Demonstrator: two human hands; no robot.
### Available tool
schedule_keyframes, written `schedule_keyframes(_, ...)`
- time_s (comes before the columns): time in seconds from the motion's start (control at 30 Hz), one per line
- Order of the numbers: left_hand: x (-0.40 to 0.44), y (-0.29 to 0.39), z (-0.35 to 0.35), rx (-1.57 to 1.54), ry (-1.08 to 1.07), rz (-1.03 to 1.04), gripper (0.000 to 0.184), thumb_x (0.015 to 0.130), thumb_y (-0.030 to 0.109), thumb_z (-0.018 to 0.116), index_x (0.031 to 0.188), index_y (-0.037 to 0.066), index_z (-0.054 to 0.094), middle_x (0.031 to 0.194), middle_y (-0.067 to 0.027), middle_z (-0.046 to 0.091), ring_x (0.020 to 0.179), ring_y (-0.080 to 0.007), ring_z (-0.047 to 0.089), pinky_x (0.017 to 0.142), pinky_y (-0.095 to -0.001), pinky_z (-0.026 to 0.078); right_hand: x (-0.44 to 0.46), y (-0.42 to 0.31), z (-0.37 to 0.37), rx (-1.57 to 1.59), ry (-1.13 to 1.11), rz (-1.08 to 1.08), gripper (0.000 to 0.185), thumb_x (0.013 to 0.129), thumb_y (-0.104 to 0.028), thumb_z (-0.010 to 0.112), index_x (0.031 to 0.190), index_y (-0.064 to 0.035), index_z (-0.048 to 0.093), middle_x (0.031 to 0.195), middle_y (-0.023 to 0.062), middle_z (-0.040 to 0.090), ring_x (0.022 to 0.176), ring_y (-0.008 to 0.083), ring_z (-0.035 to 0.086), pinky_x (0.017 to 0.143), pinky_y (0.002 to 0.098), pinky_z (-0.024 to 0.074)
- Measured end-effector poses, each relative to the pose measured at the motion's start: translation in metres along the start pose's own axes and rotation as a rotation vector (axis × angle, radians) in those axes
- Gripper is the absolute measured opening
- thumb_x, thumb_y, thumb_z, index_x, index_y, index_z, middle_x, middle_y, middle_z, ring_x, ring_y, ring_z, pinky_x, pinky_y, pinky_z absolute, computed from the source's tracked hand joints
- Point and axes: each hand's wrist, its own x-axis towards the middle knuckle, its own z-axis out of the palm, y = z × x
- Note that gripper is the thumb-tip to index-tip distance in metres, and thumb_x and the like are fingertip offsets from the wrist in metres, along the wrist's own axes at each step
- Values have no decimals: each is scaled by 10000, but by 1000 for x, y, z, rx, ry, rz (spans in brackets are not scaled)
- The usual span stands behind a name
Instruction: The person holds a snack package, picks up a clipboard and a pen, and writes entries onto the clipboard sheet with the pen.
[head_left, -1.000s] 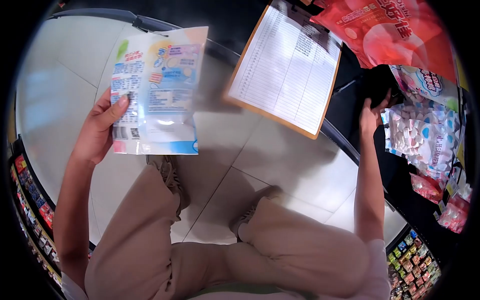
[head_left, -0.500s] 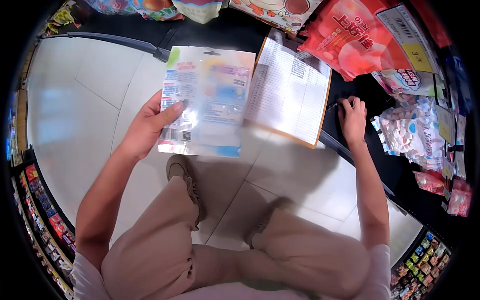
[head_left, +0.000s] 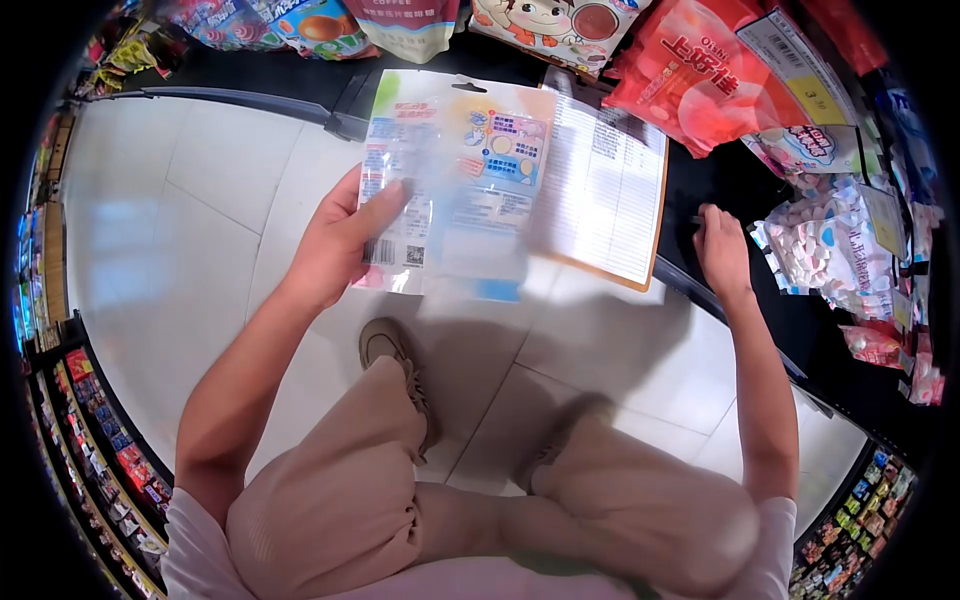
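My left hand (head_left: 345, 235) grips a candy bag (head_left: 470, 215) by its left edge, thumb on the front. The bag is white and pastel, with printed text, small pictures, a barcode and a hang hole, and it tilts slightly. Behind its right side lies a clipboard (head_left: 658, 215) with a printed table sheet (head_left: 605, 190), partly covered by the bag. Over the black shelf to the right, my right hand (head_left: 722, 250) is closed with curled fingers around what looks like a pen (head_left: 697, 219); only a small tip of it shows.
A red candy bag (head_left: 700, 75) stands behind the clipboard beside a price tag (head_left: 800, 70). Bags of marshmallows (head_left: 825, 245) line the right shelf. More snack bags (head_left: 550, 30) fill the back. The shelf edge (head_left: 240, 100) runs above the tiled floor (head_left: 180, 270).
The candy bag and my left hand have shifted right and up in view, and the bag covers more of the sheet. My right hand has curled tighter and sits slightly lower.
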Motion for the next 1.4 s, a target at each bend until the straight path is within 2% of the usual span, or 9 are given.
schedule_keyframes(0.07,2,1,0,-8,6,12,420,1000,251,608,1357,47,522,1146,-44,665,968,-96,651,818,-271,542,-2,-6,-7,76,69,2,205,897,-14,555,1098,-5,514,942,174,617,870,396,597,776,431,480)
schedule_keyframes(0.2,3,4,3,5,21,33,421,1008,268,593,1358,44,521,1147,-39,658,946,-97,657,798,-268,548,1,-27,-12,421,63,225,178,932,-128,579,1056,-6,546,847,173,625,740,366,599,712,452,486)
schedule_keyframes(0.27,4,5,3,-29,19,15,438,1019,276,570,1382,40,504,1191,-52,633,1016,-113,638,847,-285,534,6,-23,-4,652,-123,518,294,947,-290,604,986,0,575,716,123,589,576,255,560,575,395,460)
schedule_keyframes(0.33,7,-1,0,-45,28,20,445,1025,275,555,1397,39,492,1214,-60,621,1065,-125,618,885,-299,518,16,-31,-18,1043,-356,886,394,906,-433,661,942,-41,647,672,-12,501,464,44,372,410,245,283)
schedule_keyframes(0.43,2,7,10,-37,75,-11,466,1038,263,526,1437,35,452,1276,-74,587,1183,-160,561,983,-330,466,16,-32,-11,1134,-436,823,603,801,-592,728,907,1,700,648,-31,486,480,63,371,416,260,289)
schedule_keyframes(0.53,11,-8,2,-87,63,12,444,1050,259,504,1422,21,456,1299,-76,585,1154,-163,582,973,-326,479,18,-40,-12,1176,-615,885,635,744,-644,760,841,-17,721,536,-56,392,433,68,315,402,290,208)
schedule_keyframes(1.0,35,-20,6,2,22,-14,424,1060,303,478,1370,14,476,1241,-88,619,1088,-155,616,943,-305,498,12,-46,-41,1537,-533,953,284,813,-271,818,902,-72,635,652,-29,468,486,71,277,447,274,183)
schedule_keyframes(1.2,46,-23,11,5,18,-86,417,1052,319,501,1349,27,520,1244,-82,630,1082,-152,621,929,-302,500,-40,-30,-54,1705,-436,1007,233,844,-206,780,933,-59,623,680,-51,488,496,41,263,445,247,168)
schedule_keyframes(1.4,69,-31,24,63,-58,-128,457,1058,344,470,1368,10,490,1271,-101,612,1103,-171,618,956,-311,489,-89,-34,-78,1583,-428,1143,221,876,-192,745,978,-34,630,703,-49,523,508,25,291,448,234,190)
